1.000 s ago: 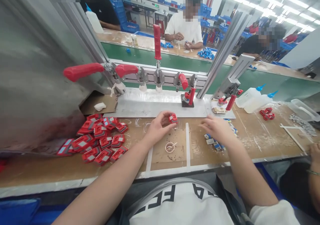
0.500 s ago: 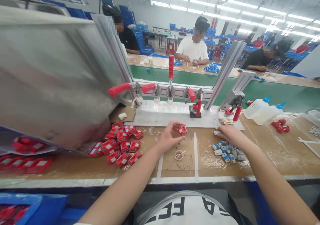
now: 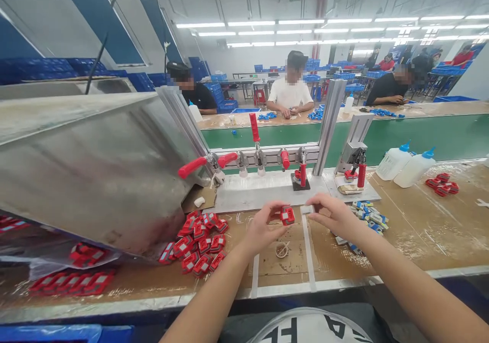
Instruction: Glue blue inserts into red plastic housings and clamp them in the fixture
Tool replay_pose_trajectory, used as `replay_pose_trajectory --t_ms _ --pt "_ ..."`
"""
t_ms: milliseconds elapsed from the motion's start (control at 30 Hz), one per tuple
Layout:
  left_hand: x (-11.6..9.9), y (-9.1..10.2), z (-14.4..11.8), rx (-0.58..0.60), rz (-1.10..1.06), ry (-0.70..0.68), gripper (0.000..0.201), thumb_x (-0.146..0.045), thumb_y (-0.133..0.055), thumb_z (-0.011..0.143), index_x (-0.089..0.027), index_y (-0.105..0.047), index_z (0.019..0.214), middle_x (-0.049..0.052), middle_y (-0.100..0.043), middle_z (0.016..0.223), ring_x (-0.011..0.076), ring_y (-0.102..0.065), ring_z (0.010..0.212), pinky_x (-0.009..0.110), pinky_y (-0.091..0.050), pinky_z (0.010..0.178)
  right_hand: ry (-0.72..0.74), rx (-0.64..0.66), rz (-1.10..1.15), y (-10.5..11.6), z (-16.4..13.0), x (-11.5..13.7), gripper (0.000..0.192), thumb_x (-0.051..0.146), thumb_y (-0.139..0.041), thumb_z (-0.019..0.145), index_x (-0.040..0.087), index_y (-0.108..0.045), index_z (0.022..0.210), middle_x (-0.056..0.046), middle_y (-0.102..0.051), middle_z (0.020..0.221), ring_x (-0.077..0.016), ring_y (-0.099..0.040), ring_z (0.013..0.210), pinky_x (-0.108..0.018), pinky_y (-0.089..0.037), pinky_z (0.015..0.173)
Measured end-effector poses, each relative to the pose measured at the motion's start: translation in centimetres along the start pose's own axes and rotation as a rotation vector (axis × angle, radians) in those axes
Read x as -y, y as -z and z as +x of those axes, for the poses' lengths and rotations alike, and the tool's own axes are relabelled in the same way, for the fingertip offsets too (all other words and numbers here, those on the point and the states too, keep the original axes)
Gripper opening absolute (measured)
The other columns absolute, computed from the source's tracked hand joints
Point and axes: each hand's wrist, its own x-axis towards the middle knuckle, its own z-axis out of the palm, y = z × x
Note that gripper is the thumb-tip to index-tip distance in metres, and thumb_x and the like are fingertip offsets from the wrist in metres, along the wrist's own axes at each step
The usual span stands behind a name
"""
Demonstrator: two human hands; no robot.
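Note:
Between the thumb and fingers of my left hand (image 3: 269,226) is a red plastic housing (image 3: 287,215) with an opening in its face. My right hand (image 3: 330,213) pinches a small whitish-grey block (image 3: 306,209), a short gap to the right of the housing. Below my hands a small round cup (image 3: 281,250) with a thin stick in it stands on the bench. Left of my left hand lies a heap of red housings (image 3: 198,244). Partly behind my right forearm is a pile of small white, blue and yellow blocks (image 3: 369,217).
Ahead stands a metal frame with red-handled toggle clamps (image 3: 257,154); another clamp (image 3: 359,172) is at its right. Two squeeze bottles (image 3: 414,169) and several red parts (image 3: 442,184) lie further right. A large metal box (image 3: 95,175) fills the left. Co-workers (image 3: 290,88) sit across the green belt.
My right hand has moved left from beside the block pile, bringing the whitish-grey block close to the red housing in my left hand. The camera view has tilted.

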Motion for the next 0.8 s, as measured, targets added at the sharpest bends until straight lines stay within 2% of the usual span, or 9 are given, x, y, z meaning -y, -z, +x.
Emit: replay_pose_trajectory --t_ms 100,200,333,400,567,667,800 --pt "-1.1 -0.2 -0.1 -0.029 0.156 -0.055 0.044 -0.024 -0.076 0.085 -0.023 -0.058 0.124 0.01 -0.065 0.129 0.0227 -0.067 0.118 0.045 -0.056 0.106 -0.117 0.037 0.154 -0.6 -0.1 0.2 0.024 0.042 -0.057 0.1 0.021 -0.067 0.106 -0.003 -0.067 0.084 -0.0181 -0.063 0.076 -0.03 -0.052 0.071" --pt "-1.9 -0.7 -0.2 -0.029 0.135 -0.024 0.046 -0.023 -0.077 0.083 -0.023 -0.056 0.124 0.01 -0.066 0.125 0.0218 -0.069 0.112 0.041 -0.059 0.1 -0.182 0.037 0.196 -1.4 -0.7 -0.5 0.025 0.04 -0.053 0.102 0.021 -0.067 0.11 -0.004 -0.07 0.084 -0.0182 -0.065 0.076 -0.031 -0.053 0.072" --pt "-2.5 -1.3 -0.2 0.033 -0.034 0.087 0.053 -0.024 -0.08 0.082 -0.024 -0.052 0.128 0.01 -0.066 0.124 0.0207 -0.07 0.109 0.038 -0.061 0.096 -0.104 -0.018 0.083 -1.6 -1.4 -1.3 0.027 0.042 -0.057 0.1 0.024 -0.07 0.116 -0.008 -0.076 0.105 -0.0225 -0.07 0.09 -0.036 -0.055 0.083" --pt "-2.6 -1.4 -0.2 0.038 -0.043 0.086 0.053 -0.024 -0.08 0.082 -0.023 -0.053 0.127 0.01 -0.066 0.125 0.0203 -0.07 0.107 0.038 -0.061 0.097 -0.067 -0.043 0.025 -1.2 -1.5 -1.3 0.027 0.042 -0.056 0.101 0.025 -0.072 0.116 -0.008 -0.077 0.105 -0.0236 -0.071 0.092 -0.036 -0.056 0.083" --pt "-2.7 -1.3 -0.2 0.028 0.123 0.028 0.049 -0.022 -0.079 0.081 -0.024 -0.057 0.125 0.007 -0.067 0.122 0.02 -0.07 0.107 0.038 -0.06 0.098 -0.074 -0.011 -0.02 -0.5 -1.1 0.3 0.035 0.039 -0.043 0.107 0.025 -0.072 0.121 -0.007 -0.078 0.109 -0.0227 -0.073 0.096 -0.035 -0.056 0.086" --pt "-2.7 -1.5 -0.2 0.041 0.25 -0.007 0.052 -0.02 -0.078 0.08 -0.026 -0.057 0.127 0.006 -0.066 0.124 0.0211 -0.069 0.11 0.037 -0.059 0.098 -0.12 0.017 -0.059 -1.1 -0.8 1.3 0.035 0.039 -0.043 0.106 0.025 -0.068 0.126 -0.009 -0.077 0.117 -0.0246 -0.073 0.104 -0.037 -0.057 0.089" --pt "-2.6 -2.0 -0.2 0.042 0.356 -0.058 0.051 -0.022 -0.078 0.081 -0.027 -0.057 0.127 0.004 -0.068 0.12 0.0187 -0.071 0.098 0.036 -0.059 0.093 -0.191 0.006 -0.119 -2.3 -0.7 1.5 0.038 0.039 -0.041 0.106 0.023 -0.059 0.136 -0.011 -0.077 0.115 -0.0254 -0.074 0.102 -0.039 -0.057 0.087"
